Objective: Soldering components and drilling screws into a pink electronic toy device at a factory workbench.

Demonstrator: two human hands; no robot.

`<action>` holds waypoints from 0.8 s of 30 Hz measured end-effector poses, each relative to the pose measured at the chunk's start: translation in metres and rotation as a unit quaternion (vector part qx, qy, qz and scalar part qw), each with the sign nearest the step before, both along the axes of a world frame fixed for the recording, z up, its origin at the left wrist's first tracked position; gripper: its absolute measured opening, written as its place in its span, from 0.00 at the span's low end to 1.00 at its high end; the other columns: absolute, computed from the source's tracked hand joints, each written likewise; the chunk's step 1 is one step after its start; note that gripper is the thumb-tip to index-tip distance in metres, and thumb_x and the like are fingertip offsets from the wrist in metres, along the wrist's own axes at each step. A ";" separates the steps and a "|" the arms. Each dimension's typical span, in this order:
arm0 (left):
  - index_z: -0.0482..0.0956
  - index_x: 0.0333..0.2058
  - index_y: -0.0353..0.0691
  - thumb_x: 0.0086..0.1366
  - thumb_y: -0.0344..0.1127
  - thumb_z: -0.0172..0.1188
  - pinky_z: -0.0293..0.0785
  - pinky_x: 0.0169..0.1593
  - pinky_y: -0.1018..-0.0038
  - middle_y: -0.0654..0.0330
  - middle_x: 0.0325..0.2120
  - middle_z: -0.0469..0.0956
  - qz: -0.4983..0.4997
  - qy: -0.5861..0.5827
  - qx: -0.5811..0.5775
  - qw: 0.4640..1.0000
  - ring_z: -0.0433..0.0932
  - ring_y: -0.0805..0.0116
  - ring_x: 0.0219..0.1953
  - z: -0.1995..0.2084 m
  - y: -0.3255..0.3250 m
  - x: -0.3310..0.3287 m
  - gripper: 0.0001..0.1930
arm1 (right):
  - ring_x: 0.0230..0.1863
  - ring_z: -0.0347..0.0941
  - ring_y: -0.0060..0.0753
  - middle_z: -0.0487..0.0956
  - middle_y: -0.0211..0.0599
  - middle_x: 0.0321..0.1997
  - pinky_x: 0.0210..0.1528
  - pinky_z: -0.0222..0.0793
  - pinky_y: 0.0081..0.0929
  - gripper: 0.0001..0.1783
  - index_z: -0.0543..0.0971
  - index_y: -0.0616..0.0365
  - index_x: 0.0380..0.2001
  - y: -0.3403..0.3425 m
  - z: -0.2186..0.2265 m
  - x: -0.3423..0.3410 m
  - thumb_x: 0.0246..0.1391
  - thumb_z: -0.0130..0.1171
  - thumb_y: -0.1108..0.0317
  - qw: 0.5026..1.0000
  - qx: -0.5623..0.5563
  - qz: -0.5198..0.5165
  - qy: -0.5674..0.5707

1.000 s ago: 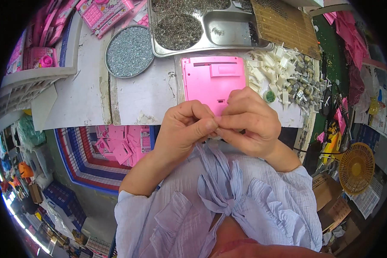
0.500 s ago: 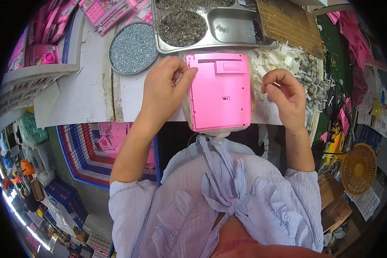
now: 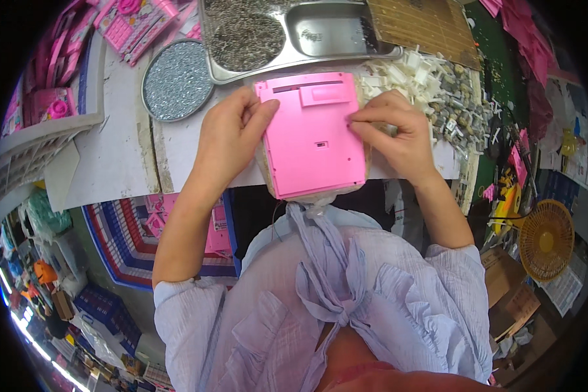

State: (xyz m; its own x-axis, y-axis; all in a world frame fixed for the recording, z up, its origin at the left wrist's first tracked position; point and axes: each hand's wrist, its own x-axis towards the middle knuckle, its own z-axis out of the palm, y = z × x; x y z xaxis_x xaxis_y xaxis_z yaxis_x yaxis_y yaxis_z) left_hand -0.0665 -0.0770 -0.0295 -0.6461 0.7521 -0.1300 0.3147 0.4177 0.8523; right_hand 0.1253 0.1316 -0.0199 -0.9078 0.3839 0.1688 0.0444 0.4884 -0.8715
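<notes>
A flat pink plastic casing (image 3: 313, 144), with a slot, a raised block and small holes in its face, lies on a plastic-wrapped pad (image 3: 266, 171) at the table's front edge. My left hand (image 3: 232, 130) grips its upper left side, thumb on the face and fingers curled at the edge. Over the casing's right edge, my right hand (image 3: 396, 134) has thumb and forefinger pinched together by a small hole. Whatever is between those fingertips is too small to make out.
A round dish of small silvery screws (image 3: 178, 81) and a steel compartment tray (image 3: 313, 52) stand beyond. White plastic parts (image 3: 408, 78) and small metal-and-white pieces (image 3: 460, 117) are heaped at the right. A crate (image 3: 121, 258) with pink parts sits below left.
My right hand has come left from beside the white parts to the casing's right edge. My left hand keeps its hold. The whole view has shifted slightly.
</notes>
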 end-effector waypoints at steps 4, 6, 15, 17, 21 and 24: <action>0.78 0.30 0.34 0.64 0.42 0.70 0.65 0.30 0.72 0.61 0.20 0.70 0.056 0.037 0.043 0.997 0.66 0.71 0.24 -0.002 -0.012 -0.018 0.16 | 0.41 0.73 0.29 0.80 0.31 0.35 0.46 0.67 0.27 0.09 0.90 0.55 0.36 -0.004 -0.008 0.004 0.49 0.72 0.74 0.999 0.026 0.001 -0.029; 0.81 0.34 0.36 0.61 0.40 0.71 0.70 0.34 0.69 0.59 0.23 0.74 0.144 0.211 -0.012 0.967 0.72 0.67 0.26 0.004 -0.015 -0.041 0.13 | 0.42 0.73 0.28 0.79 0.31 0.36 0.47 0.68 0.25 0.11 0.90 0.55 0.38 -0.003 -0.011 0.010 0.49 0.72 0.75 0.999 0.034 -0.004 -0.041; 0.85 0.34 0.37 0.63 0.34 0.67 0.75 0.41 0.64 0.55 0.32 0.82 0.112 0.302 -0.048 0.945 0.81 0.58 0.34 -0.016 -0.047 -0.083 0.06 | 0.42 0.72 0.28 0.79 0.30 0.36 0.45 0.67 0.24 0.13 0.91 0.53 0.40 -0.006 -0.018 0.012 0.49 0.72 0.73 0.999 0.029 -0.009 -0.028; 0.85 0.34 0.36 0.63 0.34 0.66 0.75 0.41 0.65 0.55 0.32 0.82 0.133 0.300 -0.062 0.943 0.81 0.58 0.34 -0.018 -0.048 -0.083 0.06 | 0.39 0.71 0.29 0.81 0.28 0.35 0.44 0.66 0.27 0.13 0.91 0.51 0.39 -0.008 -0.021 0.013 0.47 0.73 0.71 0.999 0.042 -0.023 -0.008; 0.84 0.33 0.35 0.63 0.33 0.66 0.75 0.40 0.65 0.53 0.31 0.81 0.134 0.306 -0.016 0.942 0.81 0.57 0.33 -0.006 -0.038 -0.065 0.07 | 0.38 0.73 0.29 0.79 0.32 0.35 0.40 0.67 0.25 0.15 0.90 0.54 0.42 -0.007 -0.023 0.018 0.47 0.72 0.73 0.999 0.016 -0.035 0.030; 0.83 0.35 0.37 0.60 0.29 0.66 0.73 0.43 0.65 0.56 0.33 0.80 -0.036 0.274 0.099 0.956 0.79 0.58 0.36 0.015 -0.012 -0.002 0.05 | 0.37 0.73 0.28 0.77 0.34 0.35 0.38 0.68 0.23 0.16 0.89 0.56 0.43 -0.002 -0.017 0.025 0.48 0.72 0.74 0.998 -0.007 -0.057 0.040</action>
State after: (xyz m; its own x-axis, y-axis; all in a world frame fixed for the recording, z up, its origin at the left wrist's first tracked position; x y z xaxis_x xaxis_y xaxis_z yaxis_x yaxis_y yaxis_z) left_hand -0.0688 -0.0886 -0.0149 -0.5218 0.7718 0.3634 0.7587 0.2252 0.6113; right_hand 0.1500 0.1297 -0.0372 -0.8418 0.4867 0.2334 0.0283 0.4717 -0.8813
